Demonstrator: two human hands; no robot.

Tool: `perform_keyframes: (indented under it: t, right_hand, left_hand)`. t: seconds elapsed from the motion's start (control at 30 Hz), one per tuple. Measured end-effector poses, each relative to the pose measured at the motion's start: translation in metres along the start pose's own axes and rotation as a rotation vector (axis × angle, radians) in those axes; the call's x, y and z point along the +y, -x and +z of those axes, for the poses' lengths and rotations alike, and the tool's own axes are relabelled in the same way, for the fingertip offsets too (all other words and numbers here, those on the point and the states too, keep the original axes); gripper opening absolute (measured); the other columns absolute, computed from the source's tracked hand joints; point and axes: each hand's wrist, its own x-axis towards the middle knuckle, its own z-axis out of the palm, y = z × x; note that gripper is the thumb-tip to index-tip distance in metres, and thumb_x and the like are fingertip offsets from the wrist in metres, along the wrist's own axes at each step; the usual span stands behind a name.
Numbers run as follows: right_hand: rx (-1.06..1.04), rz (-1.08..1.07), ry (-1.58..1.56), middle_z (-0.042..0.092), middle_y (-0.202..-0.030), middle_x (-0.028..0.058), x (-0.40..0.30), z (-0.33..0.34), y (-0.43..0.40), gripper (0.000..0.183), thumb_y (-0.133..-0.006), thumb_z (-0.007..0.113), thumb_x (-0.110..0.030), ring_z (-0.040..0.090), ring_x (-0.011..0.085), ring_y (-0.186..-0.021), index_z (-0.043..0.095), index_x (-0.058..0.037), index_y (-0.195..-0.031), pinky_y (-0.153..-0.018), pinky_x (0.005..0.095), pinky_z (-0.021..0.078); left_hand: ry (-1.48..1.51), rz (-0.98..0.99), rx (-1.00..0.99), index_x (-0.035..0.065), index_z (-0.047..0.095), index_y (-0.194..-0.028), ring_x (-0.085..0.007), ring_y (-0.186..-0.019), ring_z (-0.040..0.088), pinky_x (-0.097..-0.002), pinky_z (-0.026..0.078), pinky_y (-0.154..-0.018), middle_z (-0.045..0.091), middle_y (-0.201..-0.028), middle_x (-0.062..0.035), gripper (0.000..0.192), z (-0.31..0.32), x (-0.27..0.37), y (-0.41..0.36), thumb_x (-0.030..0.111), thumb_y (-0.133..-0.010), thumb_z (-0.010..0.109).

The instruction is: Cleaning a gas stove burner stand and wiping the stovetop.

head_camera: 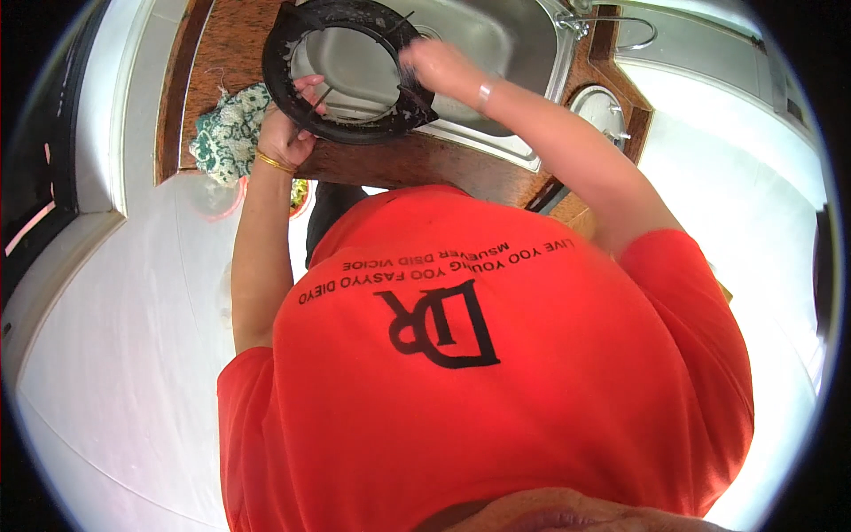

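Note:
A round black gas stove pan support (282, 66), a ring with inward prongs and pale suds or residue on it, is tilted over the near left part of a stainless steel sink (525, 40). My left hand (289, 126) grips its lower left rim, the fingers reaching through the opening by a prong. On the ring's right side lies my right hand (442, 65), blurred, with its fingers curled; something dark and thin may be under them, but I cannot tell what. A green and white patterned cloth (229, 136) is on the counter beside my left hand.
A reddish-brown stone counter (372, 163) surrounds the sink. A chrome faucet (638, 43) stands at the sink's far right corner. Right of the sink is a round metal lid or plate (598, 116). Below the counter's left edge are a clear pink-rimmed container (213, 196) and a container with green scraps (299, 196).

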Motion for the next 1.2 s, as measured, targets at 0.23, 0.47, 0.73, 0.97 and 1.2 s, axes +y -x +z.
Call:
perform_keyframes:
  t: [0.23,0.47,0.73,0.97,1.2]
  right_hand:
    - [-0.034,0.011,-0.116,0.06,-0.076,0.0154,-0.004,-0.001,0.014,0.013,-0.073,0.05,-0.006,0.059,0.0337,-0.076,0.062,-0.0056,-0.079,-0.073,0.0403,0.0477]
    - [0.247,0.082,-0.005,0.06,-0.077,0.0176,0.019,0.008,-0.02,0.016,-0.068,0.054,-0.003,0.058,0.0348,-0.077,0.062,-0.0057,-0.081,-0.073,0.042,0.0468]
    - [0.213,0.131,0.018,0.061,-0.08,0.0181,0.01,0.004,-0.014,0.018,-0.07,0.054,-0.005,0.059,0.034,-0.083,0.064,-0.0061,-0.084,-0.074,0.0432,0.0475]
    - [-0.258,0.049,-0.246,0.062,-0.083,0.0181,-0.012,-0.012,0.015,0.021,-0.071,0.05,-0.002,0.059,0.0348,-0.083,0.064,-0.0066,-0.086,-0.075,0.0433,0.0476]
    - [0.131,0.224,0.024,0.062,-0.087,0.0172,0.003,0.008,-0.013,0.02,-0.071,0.052,-0.004,0.06,0.0346,-0.084,0.064,-0.0068,-0.087,-0.075,0.0429,0.0478]
  left_hand:
    - [0.051,-0.004,0.006,0.0016,0.054,-0.108,-0.0103,-0.058,0.052,-0.0169,0.03,-0.036,0.047,-0.065,0.0002,0.022,-0.007,-0.002,-0.001,0.012,-0.088,0.053]
    - [0.015,-0.023,-0.051,0.0,0.053,-0.109,-0.0104,-0.062,0.054,-0.0165,0.03,-0.035,0.047,-0.066,0.0007,0.023,-0.004,0.004,-0.006,0.01,-0.088,0.051]
    - [-0.027,-0.013,-0.013,0.0012,0.055,-0.107,-0.0086,-0.061,0.054,-0.0169,0.03,-0.035,0.048,-0.066,0.0022,0.022,0.0,0.002,-0.001,0.01,-0.086,0.054]
    - [0.059,-0.019,0.056,0.0006,0.054,-0.108,-0.0096,-0.06,0.053,-0.0173,0.03,-0.036,0.048,-0.065,0.0015,0.024,-0.005,0.0,0.003,0.01,-0.087,0.054]
    - [0.07,-0.044,0.021,-0.0018,0.052,-0.11,-0.0107,-0.06,0.052,-0.0167,0.031,-0.036,0.047,-0.067,0.0009,0.026,0.0,-0.002,0.002,0.009,-0.087,0.054]
